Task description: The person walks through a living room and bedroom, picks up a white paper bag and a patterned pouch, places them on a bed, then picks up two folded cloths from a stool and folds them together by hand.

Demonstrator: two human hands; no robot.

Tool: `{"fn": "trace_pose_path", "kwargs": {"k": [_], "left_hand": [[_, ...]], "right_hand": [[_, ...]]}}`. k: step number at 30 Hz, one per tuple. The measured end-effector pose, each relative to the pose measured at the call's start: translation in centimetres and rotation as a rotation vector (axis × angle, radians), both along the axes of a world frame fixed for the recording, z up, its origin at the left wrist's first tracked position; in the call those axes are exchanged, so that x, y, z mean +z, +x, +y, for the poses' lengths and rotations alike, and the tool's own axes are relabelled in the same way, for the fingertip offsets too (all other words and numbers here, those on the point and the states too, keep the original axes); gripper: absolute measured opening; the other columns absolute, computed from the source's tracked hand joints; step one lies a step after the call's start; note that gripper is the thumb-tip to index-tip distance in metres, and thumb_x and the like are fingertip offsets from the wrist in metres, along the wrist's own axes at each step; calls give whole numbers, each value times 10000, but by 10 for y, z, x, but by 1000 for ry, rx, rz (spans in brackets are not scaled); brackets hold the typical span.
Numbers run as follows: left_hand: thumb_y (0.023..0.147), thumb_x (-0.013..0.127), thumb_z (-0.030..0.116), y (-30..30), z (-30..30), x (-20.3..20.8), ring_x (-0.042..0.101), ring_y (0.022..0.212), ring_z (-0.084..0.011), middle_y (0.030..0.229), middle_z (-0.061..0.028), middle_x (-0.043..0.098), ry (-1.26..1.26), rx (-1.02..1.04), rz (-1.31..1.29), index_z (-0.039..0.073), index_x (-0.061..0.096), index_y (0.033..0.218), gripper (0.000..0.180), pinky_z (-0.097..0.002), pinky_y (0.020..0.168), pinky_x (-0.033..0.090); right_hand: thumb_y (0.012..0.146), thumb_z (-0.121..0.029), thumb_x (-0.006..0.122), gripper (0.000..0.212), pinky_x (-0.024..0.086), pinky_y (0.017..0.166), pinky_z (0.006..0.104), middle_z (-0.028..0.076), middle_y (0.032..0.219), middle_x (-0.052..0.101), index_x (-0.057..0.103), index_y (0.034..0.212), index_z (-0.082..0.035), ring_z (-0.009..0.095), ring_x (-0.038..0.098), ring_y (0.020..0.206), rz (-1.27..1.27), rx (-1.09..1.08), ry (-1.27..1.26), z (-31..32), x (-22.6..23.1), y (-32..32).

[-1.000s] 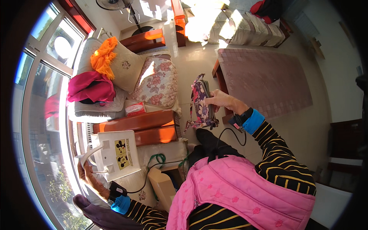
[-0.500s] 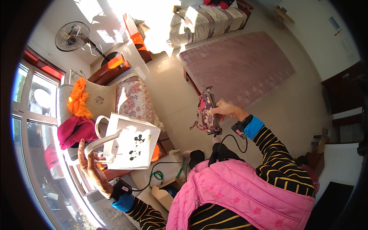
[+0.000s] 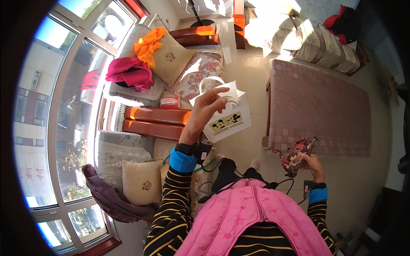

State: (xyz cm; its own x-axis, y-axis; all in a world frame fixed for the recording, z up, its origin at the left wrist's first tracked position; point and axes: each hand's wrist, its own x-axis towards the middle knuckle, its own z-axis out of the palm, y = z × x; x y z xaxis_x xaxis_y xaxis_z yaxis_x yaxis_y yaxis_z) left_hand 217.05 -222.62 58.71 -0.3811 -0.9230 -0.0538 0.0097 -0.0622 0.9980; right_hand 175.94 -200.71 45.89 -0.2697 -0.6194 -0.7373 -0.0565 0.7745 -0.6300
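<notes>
At the far left we had a tall window (image 3: 81,115), with a dark purple garment (image 3: 109,196) lying near its lower part. Next to that garment a cream cushion (image 3: 140,184) leaned on a sofa, and farther up we saw a magenta garment (image 3: 128,73) with an orange scarf (image 3: 149,46) just beside it. A red and white packet (image 3: 170,102) lay above the brown wooden armrest (image 3: 156,130). Our left grip (image 3: 204,112) was narrow, its fingers closed on a handle of the white bag (image 3: 235,121), which hung tilted, its two cartoon panels showing. Farther right, a mauve checked cover (image 3: 320,102) spread out above the flowered pouch (image 3: 299,155) in our view, overlapped by it. Our right grip (image 3: 313,166) held that pouch by its right side, well apart from the bag, and a strap trailed off its left side. At the upper right, a red and black garment (image 3: 341,24) lay on the bed (image 3: 326,48).
</notes>
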Motion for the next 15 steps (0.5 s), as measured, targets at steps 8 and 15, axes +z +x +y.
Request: {"fn": "trace_pose_path", "kwargs": {"k": [8, 15], "left_hand": [[909, 588, 121, -48, 51, -23, 508, 696, -51, 757, 27, 576, 54, -190, -234, 61, 691, 1034, 173, -208, 619, 433], [842, 637, 17, -48, 115, -39, 615, 787, -160, 856, -75, 669, -156, -500, -385, 39, 688, 985, 154, -277, 743, 487]], "right_hand": [[811, -350, 653, 404, 547, 515, 286, 106, 822, 676, 622, 978, 17, 171, 660, 629, -7, 110, 10, -4, -18, -34], [816, -390, 657, 449, 544, 546, 273, 91, 851, 678, 631, 1011, 14, 159, 658, 657, -50, 107, -197, -19, 4, -33]]}}
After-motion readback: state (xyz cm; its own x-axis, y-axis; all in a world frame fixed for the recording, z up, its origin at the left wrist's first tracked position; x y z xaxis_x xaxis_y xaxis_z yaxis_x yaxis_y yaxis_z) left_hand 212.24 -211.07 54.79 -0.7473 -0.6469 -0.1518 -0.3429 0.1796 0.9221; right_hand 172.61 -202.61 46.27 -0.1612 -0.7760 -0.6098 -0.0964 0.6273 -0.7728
